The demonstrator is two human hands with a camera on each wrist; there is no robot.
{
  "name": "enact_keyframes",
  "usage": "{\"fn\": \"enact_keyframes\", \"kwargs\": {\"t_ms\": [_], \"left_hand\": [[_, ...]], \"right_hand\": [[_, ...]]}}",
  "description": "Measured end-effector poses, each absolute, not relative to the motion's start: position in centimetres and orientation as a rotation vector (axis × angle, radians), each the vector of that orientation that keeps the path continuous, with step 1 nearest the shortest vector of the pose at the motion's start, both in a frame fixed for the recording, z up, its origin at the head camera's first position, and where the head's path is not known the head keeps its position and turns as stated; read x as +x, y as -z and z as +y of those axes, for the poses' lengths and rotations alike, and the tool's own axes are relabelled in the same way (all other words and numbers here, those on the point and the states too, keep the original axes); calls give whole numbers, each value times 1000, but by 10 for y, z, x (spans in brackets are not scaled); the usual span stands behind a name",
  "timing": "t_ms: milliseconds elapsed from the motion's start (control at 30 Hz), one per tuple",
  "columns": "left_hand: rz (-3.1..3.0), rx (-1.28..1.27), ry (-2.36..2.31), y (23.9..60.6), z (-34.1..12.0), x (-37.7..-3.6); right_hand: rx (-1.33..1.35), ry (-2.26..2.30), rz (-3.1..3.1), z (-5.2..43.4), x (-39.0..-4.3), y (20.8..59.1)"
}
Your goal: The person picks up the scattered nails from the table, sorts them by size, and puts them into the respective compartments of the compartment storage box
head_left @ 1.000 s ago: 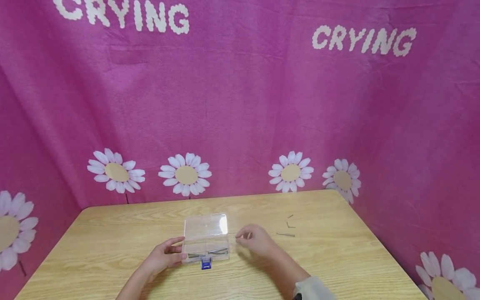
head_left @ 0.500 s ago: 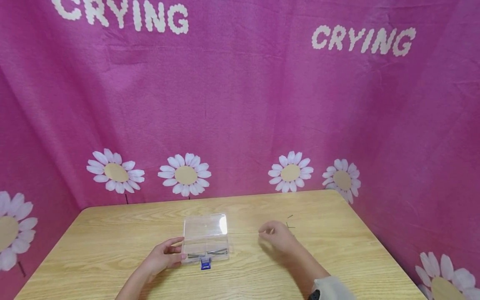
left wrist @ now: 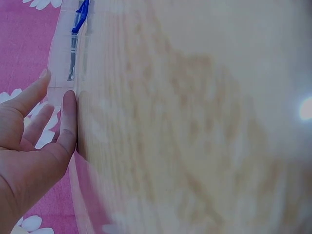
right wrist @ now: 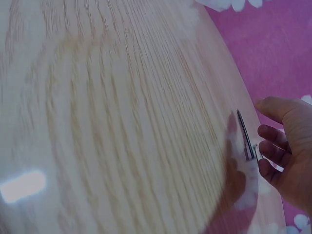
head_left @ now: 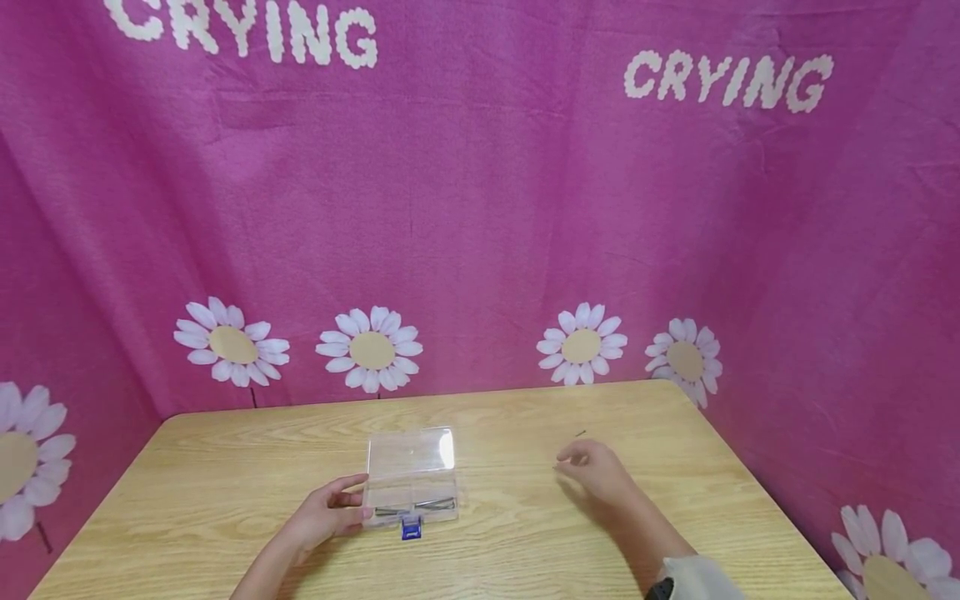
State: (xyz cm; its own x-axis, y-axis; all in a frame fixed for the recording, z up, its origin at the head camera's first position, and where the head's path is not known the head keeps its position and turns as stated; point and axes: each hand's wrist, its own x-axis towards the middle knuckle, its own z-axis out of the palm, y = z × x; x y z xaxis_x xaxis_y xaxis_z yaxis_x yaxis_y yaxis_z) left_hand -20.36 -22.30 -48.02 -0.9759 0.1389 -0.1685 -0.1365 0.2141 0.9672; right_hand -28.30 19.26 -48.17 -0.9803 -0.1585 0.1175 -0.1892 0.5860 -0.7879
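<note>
A small clear plastic box (head_left: 411, 450) stands with its lid raised on the wooden table, and its blue latch (head_left: 411, 527) faces me. Several long metal nails (head_left: 435, 504) lie in its front compartments. At the box's left end my left hand (head_left: 326, 512) rests its fingertips against the wall, fingers mostly straight. My right hand (head_left: 600, 473) is to the right, low over the table, fingers loosely bent. Beside those fingers in the right wrist view lies a long nail (right wrist: 246, 136), with a smaller metal piece by its lower end. Beyond the hand sits a short nail (head_left: 581, 433).
The light wooden table (head_left: 262, 450) ends at a pink curtain (head_left: 480, 250) with white daisies and lettering, which closes off the back and both sides. A sleeve (head_left: 701, 577) and a dark wrist strap (head_left: 662, 589) show on my right arm.
My right hand has moved away from the box, rightward to the loose nails, and now covers most of them in the head view. The left hand and the box have stayed put.
</note>
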Motion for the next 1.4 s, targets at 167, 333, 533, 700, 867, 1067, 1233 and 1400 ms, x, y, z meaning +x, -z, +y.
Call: {"fn": "enact_keyframes", "kwargs": {"t_ms": [167,333,533,700,867,1067,1233,1400], "left_hand": [[2267,7,-1838,480,-223,-204],[2275,20,-1827,480,-223,-204],[2287,15,-1823,481,-223,-204],[2278,11,-1830,482,-224,-205],[2271,7,-1838,481,-223,-204],[2228,52,-1864,482,-224,-204],[2238,44,-1862,482,-224,-204],[2255,46,-1858,482,-224,-204]], "right_hand": [[277,-1339,-2766,207,-284,486],[284,-1226,-2785,217,-286,491],[273,-1180,-2838,221,-285,490],[282,-1196,-2850,221,-284,490],[279,-1211,-2834,222,-285,493],[278,-1208,-2786,223,-284,499],[276,-1221,-2756,223,-282,501],[216,-1221,-2766,222,-279,499]]}}
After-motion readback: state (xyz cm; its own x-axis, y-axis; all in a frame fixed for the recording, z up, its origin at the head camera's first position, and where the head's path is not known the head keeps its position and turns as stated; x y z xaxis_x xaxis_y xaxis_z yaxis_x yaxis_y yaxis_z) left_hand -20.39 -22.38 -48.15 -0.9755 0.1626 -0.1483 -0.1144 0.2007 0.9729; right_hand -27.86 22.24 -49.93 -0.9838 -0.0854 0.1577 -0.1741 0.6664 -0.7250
